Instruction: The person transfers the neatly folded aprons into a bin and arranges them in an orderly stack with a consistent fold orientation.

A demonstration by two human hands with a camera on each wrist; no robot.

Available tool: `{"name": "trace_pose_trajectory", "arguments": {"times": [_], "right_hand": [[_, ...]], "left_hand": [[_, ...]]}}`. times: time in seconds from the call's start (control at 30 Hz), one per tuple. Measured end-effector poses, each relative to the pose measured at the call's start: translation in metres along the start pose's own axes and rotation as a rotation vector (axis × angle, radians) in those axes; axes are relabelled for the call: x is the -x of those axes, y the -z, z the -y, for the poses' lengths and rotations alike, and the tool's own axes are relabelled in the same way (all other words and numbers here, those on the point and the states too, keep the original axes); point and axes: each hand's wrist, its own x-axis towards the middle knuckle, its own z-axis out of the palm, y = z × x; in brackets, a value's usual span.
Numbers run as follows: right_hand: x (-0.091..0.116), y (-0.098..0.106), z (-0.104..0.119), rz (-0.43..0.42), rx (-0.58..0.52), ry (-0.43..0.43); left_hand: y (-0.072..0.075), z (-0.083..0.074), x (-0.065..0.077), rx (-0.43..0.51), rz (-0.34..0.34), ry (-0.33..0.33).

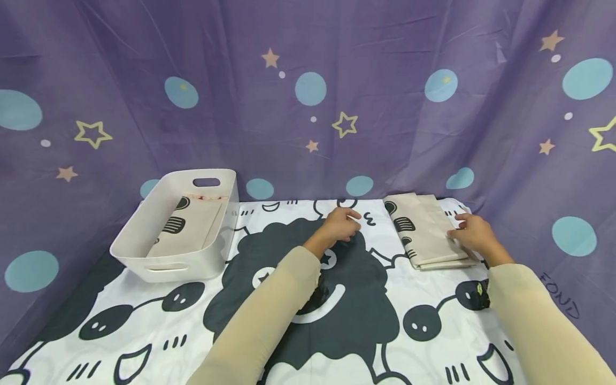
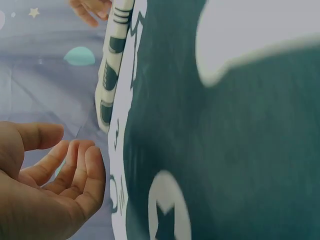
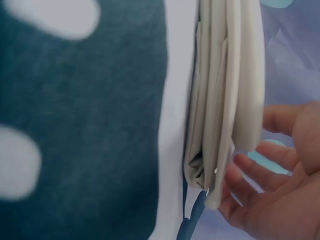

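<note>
A folded beige cloth [image 1: 430, 232] with dark printed shapes along its left side lies at the right of the table. My right hand [image 1: 474, 235] is at the cloth's right edge, thumb above and fingers beside the folded layers. In the right wrist view, the fingers [image 3: 265, 172] look relaxed and do not grip the cloth; whether they touch it is hard to tell. Over the middle of the table hovers my left hand [image 1: 340, 224], holding nothing. Its fingers [image 2: 92, 170] are loosely bent in the left wrist view, a short way from the cloth's printed side [image 2: 110, 75].
At the left stands a white plastic basket [image 1: 120, 256] with handle slots, and another folded beige cloth [image 1: 192, 227] with dark prints lies inside. The table wears a black-and-white cartoon cover [image 1: 308, 369]. A purple curtain [image 1: 385, 149] with stars and dots hangs behind.
</note>
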Motion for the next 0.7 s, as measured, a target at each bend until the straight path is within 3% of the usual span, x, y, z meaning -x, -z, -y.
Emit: {"name": "trace_pose_trajectory", "arguments": {"times": [0.23, 0.5, 0.7], "right_hand": [[0.004, -0.003, -0.006, 0.041, 0.040, -0.050], [0.004, -0.007, -0.005, 0.049, -0.004, -0.084], [0.001, -0.005, -0.006, 0.101, -0.070, -0.117]], "left_hand": [[-0.025, -0.001, -0.006, 0.080, 0.052, 0.039], [-0.050, -0.012, -0.008, 0.205, 0.086, 0.096], [-0.076, -0.017, -0.012, 0.142, 0.093, 0.154]]}}
